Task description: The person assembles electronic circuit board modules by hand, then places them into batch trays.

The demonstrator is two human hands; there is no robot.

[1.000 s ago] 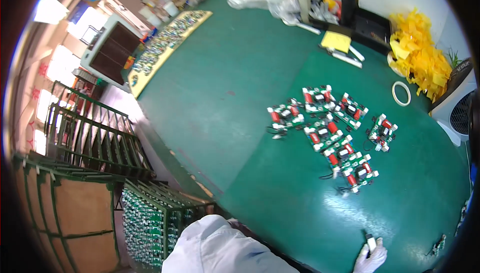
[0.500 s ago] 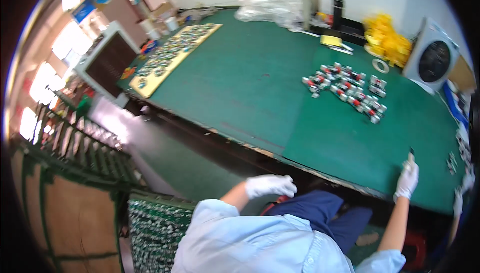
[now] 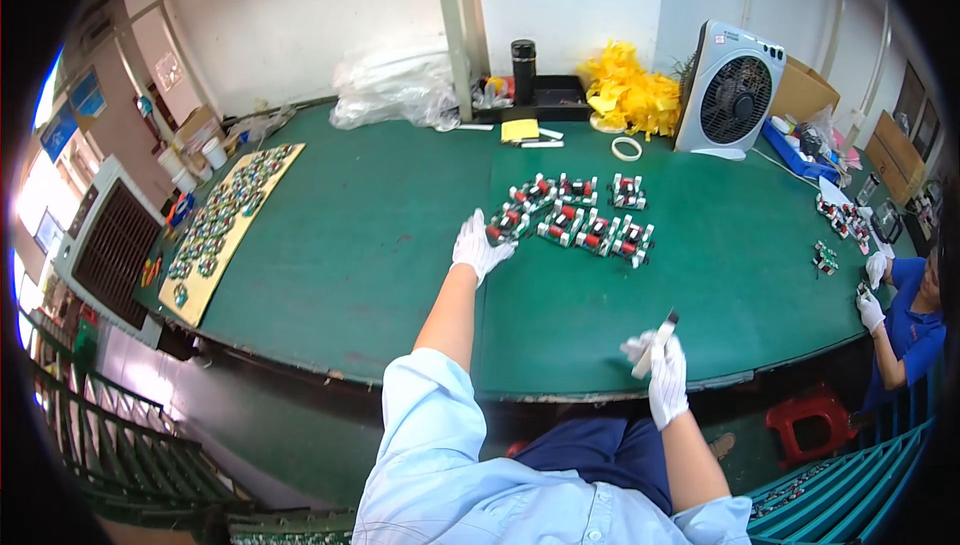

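The left hand (image 3: 482, 248) has part-curled fingers at a circuit board (image 3: 511, 221) toward two o'clock, whether gripping it unclear. The right hand (image 3: 669, 382) has fingers closed round a dark-tipped white tool (image 3: 660, 338); more boards (image 3: 597, 235) lie on the worktop (image 3: 560, 315) toward its eleven o'clock.

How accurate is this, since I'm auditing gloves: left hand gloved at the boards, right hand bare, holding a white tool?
No: the head view shows the right hand gloved too, holding the white tool; the gloved left hand is at the boards.
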